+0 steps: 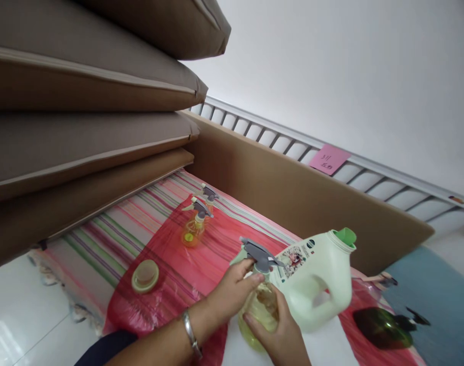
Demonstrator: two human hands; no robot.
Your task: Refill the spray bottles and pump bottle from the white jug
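Note:
A clear spray bottle point(251, 338) with yellowish liquid stands upright between my hands. Its grey trigger head point(257, 253) sits on the neck. My left hand point(232, 290) closes around the neck just below the trigger, a silver bangle on its wrist. My right hand point(280, 330) grips the bottle's body from the other side, fingers wrapped round it. Right behind it stands a pale green jug point(337, 284) with a looped handle, a label and an uncapped mouth showing green inside. A white sheet point(325, 345) lies beneath the jug.
Two more spray bottles, a nearer one point(194, 231) and a farther one point(209, 195), stand on red plastic. A pale round lid point(145, 277) lies left. A dark green pump bottle point(382, 328) lies right. Stacked cushions point(83, 147) rise left; a brown board point(293, 183) stands behind.

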